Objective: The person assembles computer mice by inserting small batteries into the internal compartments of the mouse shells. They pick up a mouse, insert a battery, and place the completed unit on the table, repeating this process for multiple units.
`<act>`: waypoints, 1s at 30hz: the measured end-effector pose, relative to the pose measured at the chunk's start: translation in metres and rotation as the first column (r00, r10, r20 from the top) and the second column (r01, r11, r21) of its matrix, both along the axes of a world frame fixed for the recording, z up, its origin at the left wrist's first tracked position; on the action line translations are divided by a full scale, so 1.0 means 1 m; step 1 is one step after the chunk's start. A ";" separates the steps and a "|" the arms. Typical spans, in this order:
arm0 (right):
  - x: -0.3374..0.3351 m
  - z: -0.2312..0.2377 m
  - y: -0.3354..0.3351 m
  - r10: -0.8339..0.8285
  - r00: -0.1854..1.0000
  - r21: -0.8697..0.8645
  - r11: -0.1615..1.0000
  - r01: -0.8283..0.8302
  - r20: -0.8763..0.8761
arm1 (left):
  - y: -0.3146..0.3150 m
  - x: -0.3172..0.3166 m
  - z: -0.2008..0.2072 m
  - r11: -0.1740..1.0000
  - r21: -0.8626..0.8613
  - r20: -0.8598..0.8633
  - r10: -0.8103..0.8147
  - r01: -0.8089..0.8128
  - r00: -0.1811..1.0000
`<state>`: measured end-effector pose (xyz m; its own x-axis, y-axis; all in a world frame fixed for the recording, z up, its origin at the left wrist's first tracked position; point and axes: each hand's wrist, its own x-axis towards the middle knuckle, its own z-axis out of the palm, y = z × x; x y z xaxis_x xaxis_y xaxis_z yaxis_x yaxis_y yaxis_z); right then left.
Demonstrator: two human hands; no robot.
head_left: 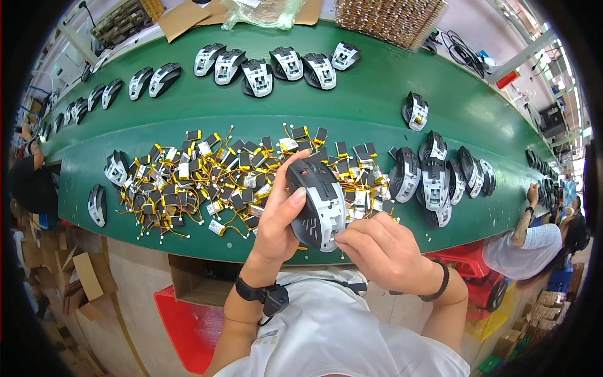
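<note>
My left hand (275, 227) is wrapped round a black and white computer mouse (319, 210), thumb over its side. The mouse is tilted above the green table's near edge, with an opening in its white part facing me. At its lower end my right hand (388, 254) is closed in a pinch, fingertips against the opening. What those fingers hold, if anything, is too small to make out. Just beyond my hands spreads a pile of small battery packs (235, 164), black and silver with yellow ends and thin wires with white plugs.
Several similar mice (434, 182) are heaped on the right, and more mice (257, 76) stand in a row along the far side. Two mice (97, 205) lie left of the batteries. A red bin (182, 327) sits below the table. Co-workers (524, 248) sit on either side.
</note>
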<state>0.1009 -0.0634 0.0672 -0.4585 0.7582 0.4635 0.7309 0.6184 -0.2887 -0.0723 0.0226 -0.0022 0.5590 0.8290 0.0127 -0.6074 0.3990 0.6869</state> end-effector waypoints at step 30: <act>-0.014 -0.017 0.011 -0.109 0.982 -0.074 0.992 0.098 -0.154 | -0.005 0.020 0.002 0.952 -0.203 -0.007 0.234 -0.231 0.972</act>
